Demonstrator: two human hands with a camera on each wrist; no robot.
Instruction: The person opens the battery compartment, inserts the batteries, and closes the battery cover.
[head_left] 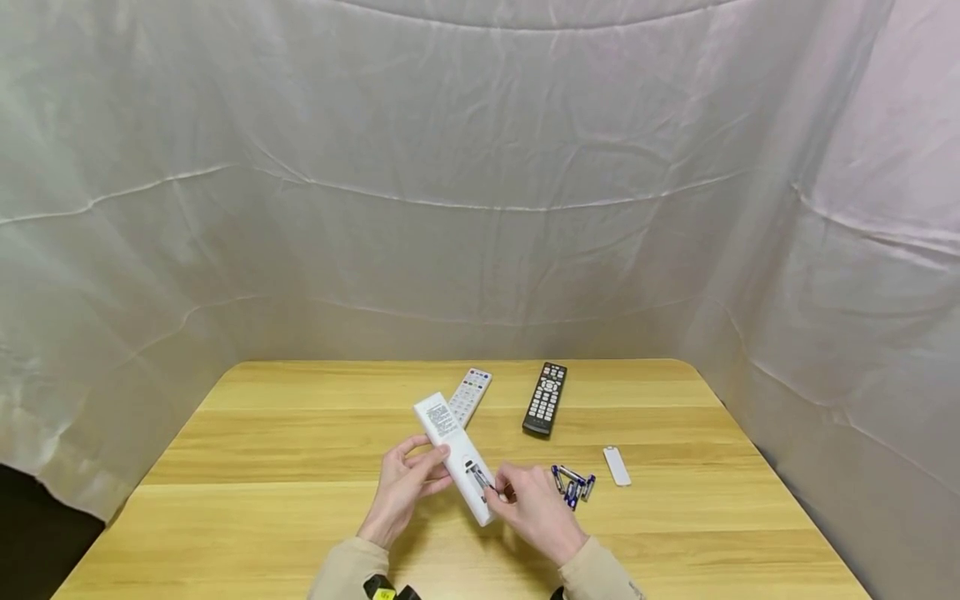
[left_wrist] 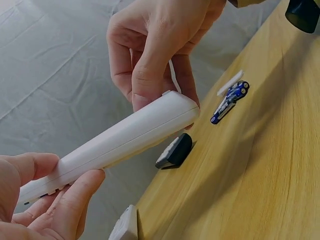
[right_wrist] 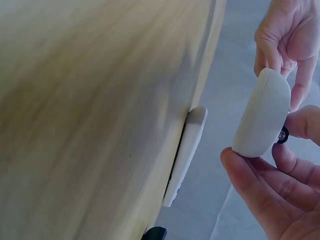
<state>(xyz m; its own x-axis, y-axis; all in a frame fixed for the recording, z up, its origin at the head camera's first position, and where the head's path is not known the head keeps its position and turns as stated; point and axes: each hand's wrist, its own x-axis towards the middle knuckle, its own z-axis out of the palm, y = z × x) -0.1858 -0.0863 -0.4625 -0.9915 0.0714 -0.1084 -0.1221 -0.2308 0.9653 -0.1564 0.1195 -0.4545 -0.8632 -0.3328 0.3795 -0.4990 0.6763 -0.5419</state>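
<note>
A white remote control [head_left: 453, 450] is held up over the table, back side showing and its battery compartment uncovered. My left hand [head_left: 408, 482] grips it along its middle, thumb on the back and fingers under the far edge. At the lower end, my right hand [head_left: 534, 507] pinches a battery [right_wrist: 283, 135] between thumb and index finger, right at the compartment. Its other fingers support the remote's end in the right wrist view. A silver battery [head_left: 477, 475] shows inside the compartment, partly hidden by the right hand.
Several blue-and-silver batteries [head_left: 573, 483] lie in a cluster right of my right hand. Beyond them is a white battery cover [head_left: 617, 465]. Farther back lie a black remote [head_left: 545, 398] and a second white remote [head_left: 471, 393], both buttons up. Grey fabric [head_left: 480, 250] surrounds the wooden table.
</note>
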